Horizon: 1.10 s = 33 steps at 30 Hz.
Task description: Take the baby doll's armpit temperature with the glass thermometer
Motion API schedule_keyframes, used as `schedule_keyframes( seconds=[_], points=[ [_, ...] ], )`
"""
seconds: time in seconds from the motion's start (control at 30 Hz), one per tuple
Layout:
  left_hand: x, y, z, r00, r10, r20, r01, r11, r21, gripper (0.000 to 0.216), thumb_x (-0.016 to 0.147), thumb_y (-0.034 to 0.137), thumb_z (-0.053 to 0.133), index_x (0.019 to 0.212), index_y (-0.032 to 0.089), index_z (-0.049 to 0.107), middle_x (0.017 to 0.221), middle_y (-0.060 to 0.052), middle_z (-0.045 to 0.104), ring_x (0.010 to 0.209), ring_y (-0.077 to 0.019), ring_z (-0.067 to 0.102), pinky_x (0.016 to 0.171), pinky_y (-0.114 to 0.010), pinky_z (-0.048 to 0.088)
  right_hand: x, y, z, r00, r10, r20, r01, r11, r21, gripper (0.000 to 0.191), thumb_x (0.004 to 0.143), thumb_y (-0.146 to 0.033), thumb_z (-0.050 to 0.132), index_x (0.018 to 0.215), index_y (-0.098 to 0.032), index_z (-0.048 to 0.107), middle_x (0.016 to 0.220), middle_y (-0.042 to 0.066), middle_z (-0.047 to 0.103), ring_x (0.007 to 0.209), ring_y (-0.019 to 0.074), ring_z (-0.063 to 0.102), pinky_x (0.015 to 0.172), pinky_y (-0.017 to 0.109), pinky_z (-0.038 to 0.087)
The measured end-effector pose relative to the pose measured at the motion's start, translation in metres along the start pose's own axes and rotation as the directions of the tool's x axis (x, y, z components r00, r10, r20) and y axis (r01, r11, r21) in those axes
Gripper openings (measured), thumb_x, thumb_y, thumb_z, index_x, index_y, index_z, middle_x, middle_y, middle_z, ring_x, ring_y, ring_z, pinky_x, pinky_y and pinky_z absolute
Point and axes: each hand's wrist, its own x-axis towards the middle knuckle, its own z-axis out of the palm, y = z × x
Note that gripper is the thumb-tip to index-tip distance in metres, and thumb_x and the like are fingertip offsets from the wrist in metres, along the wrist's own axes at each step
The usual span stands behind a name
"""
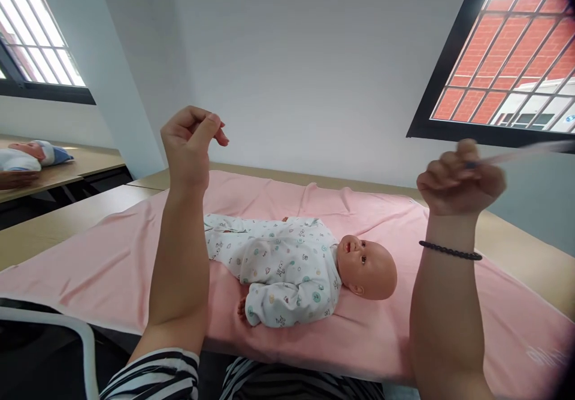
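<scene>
Raised left of the doll, my left hand [194,142] has its fingers curled in and the thumb against them, with nothing seen in them. My right hand [460,178], up at the right and a little blurred, is closed around a thin pale stick [525,151]. The stick is smeared by motion, points right, and shows a dark blue spot near the fingers. Between my forearms a baby doll [287,268] lies on its back, head to the right, in a white patterned sleepsuit. Neither hand touches the doll.
A pink blanket [112,262] covers much of the wooden table [507,232] under the doll. At the far left another doll [27,153] with a blue and white cap lies on a second table. A white curved bar [67,319] stands at the lower left. Barred windows [507,58] are behind.
</scene>
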Motion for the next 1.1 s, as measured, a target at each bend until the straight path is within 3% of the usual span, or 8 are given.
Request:
schedule_keyframes(
  seconds=[0.13, 0.23, 0.33, 0.5, 0.73, 0.87, 0.97, 1.1],
  points=[
    [-0.001, 0.0, 0.001, 1.0, -0.007, 0.014, 0.007, 1.0, -0.01, 0.012, 0.08, 0.017, 0.071, 0.07, 0.017, 0.066, 0.061, 0.001, 0.058, 0.055, -0.0103, 0.054, 0.061, -0.031, 0.048, 0.006, 0.019, 0.0, 0.971, 0.238, -0.015, -0.222, 0.88, -0.419, 0.025, 0.061, -0.019, 0.088, 0.062, -0.031, 0.065, 0.058, -0.003, 0.066, 0.057, 0.0159, 0.06, 0.051, 0.032, 0.054],
    [-0.002, 0.0, 0.002, 1.0, -0.019, 0.0, 0.019, 1.0, 0.024, 0.013, 0.081, 0.022, 0.072, 0.069, 0.02, 0.066, 0.063, 0.002, 0.059, 0.056, -0.0102, 0.054, 0.061, -0.031, 0.048, 0.009, 0.029, 0.002, 0.923, 0.379, -0.064, -0.336, 0.878, 0.341, 0.035, 0.06, 0.0, 0.08, 0.065, -0.031, 0.064, 0.057, -0.007, 0.068, 0.052, 0.0128, 0.061, 0.046, 0.029, 0.055],
    [-0.002, 0.001, 0.001, 0.999, -0.034, -0.006, 0.034, 0.997, 0.067, 0.018, 0.083, 0.029, 0.073, 0.068, 0.024, 0.064, 0.061, 0.003, 0.058, 0.057, -0.0122, 0.056, 0.062, -0.032, 0.049, 0.006, 0.029, 0.004, 0.932, 0.36, 0.039, -0.219, 0.477, 0.851, 0.033, 0.067, -0.007, 0.079, 0.075, -0.037, 0.067, 0.059, -0.01, 0.071, 0.047, 0.0087, 0.06, 0.041, 0.024, 0.05],
    [-0.003, 0.005, 0.0, 1.0, -0.012, 0.0, 0.012, 0.997, 0.072, 0.02, 0.084, 0.032, 0.074, 0.068, 0.025, 0.064, 0.06, 0.002, 0.056, 0.058, -0.014, 0.057, 0.063, -0.032, 0.05, 0.008, 0.038, 0.006, 0.941, 0.335, -0.054, -0.287, 0.87, 0.401, 0.028, 0.06, -0.012, 0.082, 0.071, -0.032, 0.066, 0.057, -0.006, 0.069, 0.05, 0.0109, 0.059, 0.044, 0.024, 0.051],
    [-0.003, 0.006, -0.007, 1.0, -0.007, 0.022, 0.004, 0.994, 0.113, 0.027, 0.088, 0.043, 0.074, 0.07, 0.025, 0.064, 0.066, 0.002, 0.06, 0.06, -0.0135, 0.059, 0.067, -0.033, 0.053, 0.018, 0.042, 0.02, 0.972, 0.189, -0.141, -0.174, 0.978, 0.115, 0.023, 0.06, -0.034, 0.084, 0.068, -0.03, 0.064, 0.057, -0.005, 0.063, 0.051, 0.0113, 0.054, 0.043, 0.027, 0.052],
    [-0.004, 0.012, -0.011, 0.936, -0.147, 0.32, 0.123, 0.988, 0.093, 0.027, 0.081, 0.049, 0.08, 0.084, 0.023, 0.071, 0.079, -0.003, 0.069, 0.077, -0.0187, 0.067, 0.075, -0.035, 0.056, 0.015, 0.037, 0.022, 0.947, 0.216, -0.237, -0.19, 0.973, 0.13, 0.031, 0.064, -0.012, 0.084, 0.066, -0.033, 0.061, 0.06, -0.006, 0.067, 0.056, 0.0141, 0.061, 0.043, 0.026, 0.054],
    [-0.003, 0.014, -0.015, 0.911, -0.158, 0.381, 0.216, 0.969, -0.116, 0.061, 0.072, 0.076, 0.073, 0.113, 0.032, 0.066, 0.111, -0.005, 0.073, 0.102, -0.0261, 0.07, 0.083, -0.041, 0.056, 0.021, 0.032, 0.013, 0.881, 0.459, -0.11, -0.286, 0.704, 0.651, 0.032, 0.072, -0.003, 0.076, 0.083, -0.031, 0.066, 0.064, -0.004, 0.066, 0.053, 0.0115, 0.061, 0.04, 0.02, 0.054],
    [0.003, 0.001, -0.028, 0.992, -0.123, -0.023, 0.102, 0.904, -0.416, 0.066, 0.08, 0.089, 0.042, 0.118, 0.037, 0.052, 0.139, 0.0, 0.059, 0.14, -0.0198, 0.049, 0.099, -0.041, 0.048, 0.028, 0.025, 0.006, 0.766, 0.62, -0.167, -0.16, 0.437, 0.885, 0.045, 0.074, 0.003, 0.068, 0.104, -0.03, 0.063, 0.074, -0.003, 0.068, 0.054, 0.0117, 0.063, 0.039, 0.019, 0.057]
  ],
)
